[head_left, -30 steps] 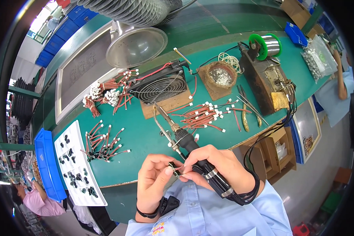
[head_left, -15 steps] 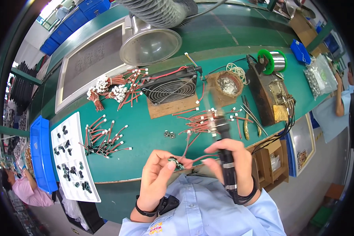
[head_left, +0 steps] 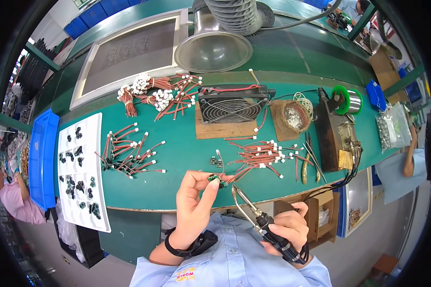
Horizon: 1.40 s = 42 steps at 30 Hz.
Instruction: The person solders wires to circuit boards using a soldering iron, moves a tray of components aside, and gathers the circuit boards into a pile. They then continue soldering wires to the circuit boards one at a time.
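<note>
My left hand pinches a small green circuit board between thumb and fingers, just above the table's front edge. Red wires with a white connector rise beside the board. In my right hand is a black soldering iron, with a thin metal tube running along its shaft. The iron's tip points up and left, close to the board; whether it touches is too small to tell. Beyond my left hand, several small dark circuit boards lie on the green mat.
Red-wire cables lie right of centre, and cables with boards to the left. A white tray holds small parts. Behind stand a fan, a solder pot and a solder spool. Tweezers lie at right.
The soldering iron has swung from pointing away over the table to pointing left at the board. My right hand has moved down and turned. The left hand still holds the board, and the view has shifted.
</note>
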Tool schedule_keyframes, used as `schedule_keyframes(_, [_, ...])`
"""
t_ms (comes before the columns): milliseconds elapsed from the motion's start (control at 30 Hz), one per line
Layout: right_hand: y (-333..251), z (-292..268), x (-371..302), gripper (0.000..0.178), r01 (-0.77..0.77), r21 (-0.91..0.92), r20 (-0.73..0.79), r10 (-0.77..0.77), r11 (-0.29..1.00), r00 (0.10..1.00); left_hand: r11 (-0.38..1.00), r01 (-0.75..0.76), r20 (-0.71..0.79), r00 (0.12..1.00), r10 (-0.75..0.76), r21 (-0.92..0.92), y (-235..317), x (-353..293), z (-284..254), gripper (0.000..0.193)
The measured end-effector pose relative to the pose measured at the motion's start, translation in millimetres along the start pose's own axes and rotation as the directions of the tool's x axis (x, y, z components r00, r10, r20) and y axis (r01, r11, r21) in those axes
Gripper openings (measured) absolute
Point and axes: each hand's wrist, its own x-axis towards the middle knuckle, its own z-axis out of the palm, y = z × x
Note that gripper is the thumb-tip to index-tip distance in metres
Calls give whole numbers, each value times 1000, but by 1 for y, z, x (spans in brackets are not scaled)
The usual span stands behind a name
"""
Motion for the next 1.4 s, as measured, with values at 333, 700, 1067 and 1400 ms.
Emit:
schedule_keyframes(333, [0, 2, 3, 41, 2, -1, 12, -2, 1000, 1000, 1000, -6, 30, 1000, 5, 23, 3, -2, 1, 10])
schedule_keyframes(700, [5, 3, 2, 34, 54, -31, -8, -54, 998, 999, 988, -32, 49, 998, 24, 151, 0, -2, -2, 9])
schedule_keyframes(1067, [3, 4, 1, 43, -6, 22, 9, 6, 1000, 1000, 975, -64, 63, 997, 52, 213, -2, -3, -4, 8])
schedule_keyframes(1400, [2, 4, -4, 45, 1, -5, 8, -1, 1000, 1000, 984, -67, 45, 997, 61, 168, 0, -3, -2, 8])
